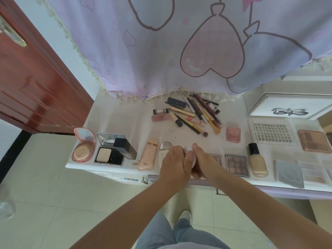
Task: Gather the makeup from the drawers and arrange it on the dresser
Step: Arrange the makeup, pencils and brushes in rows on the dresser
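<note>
1. Holding a small round white cushion compact (188,155) between both hands at the front edge of the white dresser surface (111,119), between the peach squeeze tube (148,154) and the brown eyeshadow palette (237,164).
2. My left hand (175,162) curls over the compact's left side and top; fingers bent round it, tips hidden.
3. My right hand (201,159) wraps it from the right, thumb up over the rim, fingers curled underneath. Both hands have hold of the same item; neither spread open.
4. Handling guess: light hard plastic shell, smooth and a bit slippery, hinged lid likely, mirror and pressed product inside so fragile if dropped. A pale round piece (165,146) sits just behind my left hand; can't tell if it's the lid or a separate item.
5. Best hold: pinch on opposite rim edges, thumb on the lid, not by the lid alone since a clasp may pop.
6. Set flat, low to the surface; edge is close, slide it inward.
7. Loose pile of pencils and brushes (195,114) lies further back; pink open mirror compact (83,146) and black-and-silver powder compact (111,153) sit in the front row at left.
</note>
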The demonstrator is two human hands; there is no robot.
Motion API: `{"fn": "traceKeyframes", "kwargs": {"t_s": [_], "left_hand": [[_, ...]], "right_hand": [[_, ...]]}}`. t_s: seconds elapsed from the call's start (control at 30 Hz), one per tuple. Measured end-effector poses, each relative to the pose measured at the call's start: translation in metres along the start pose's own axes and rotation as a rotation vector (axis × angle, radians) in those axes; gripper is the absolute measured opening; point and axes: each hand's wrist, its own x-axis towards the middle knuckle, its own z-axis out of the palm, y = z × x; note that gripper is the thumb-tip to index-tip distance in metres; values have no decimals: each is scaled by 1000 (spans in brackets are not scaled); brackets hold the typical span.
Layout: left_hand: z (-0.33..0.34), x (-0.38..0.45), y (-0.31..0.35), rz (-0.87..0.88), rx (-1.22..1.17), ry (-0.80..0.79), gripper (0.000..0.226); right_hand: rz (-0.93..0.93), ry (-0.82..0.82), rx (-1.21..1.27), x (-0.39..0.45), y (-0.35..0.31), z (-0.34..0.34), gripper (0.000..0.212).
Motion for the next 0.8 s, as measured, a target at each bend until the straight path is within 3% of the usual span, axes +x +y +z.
{"fn": "traceKeyframes", "kwargs": {"t_s": [0.1,0.23,0.4,0.6,0.8], "left_hand": [[-2,4,-6,-235,-269,-149,43],[-2,2,-13,-477,-553,-245,48],[2,1,-31,-724,-766,-252,54],[13,-7,-51,-1044,-1076,-265,50],[46,-3,-59,-1223,-1246,-184,63]], "right_hand": [[-52,-13,-120,1,1,-5,39],[-246,-72,-401,-5,9,-8,9],[-316,-65,-432,-2,20,-14,17],[-255,122,-54,16,34,-35,31],[-163,177,-174,42,46,-47,36]]}}
